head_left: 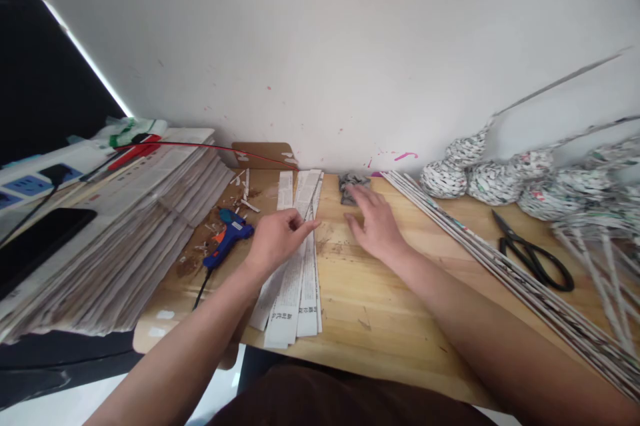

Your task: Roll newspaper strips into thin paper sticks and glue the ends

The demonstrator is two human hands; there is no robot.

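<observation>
Head view: newspaper strips [294, 296] lie overlapping on the wooden table [370, 306]; left hand [279, 237] above them, fingers curled, any hold cannot be told; right hand [376, 225] loosely spread at crumpled grey cloth [349, 185]; scissors [523, 243] right of paper rods [480, 249]

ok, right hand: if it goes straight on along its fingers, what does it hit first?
Most likely the grey crumpled wad; the right hand overlaps it in view, so they may be touching. Behind it stands the wall.

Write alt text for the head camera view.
Left hand over newspaper strips on a wooden table, right hand by a crumpled grey wad. Glue gun and newspaper stack lie left; paper sticks and black scissors right.
</observation>
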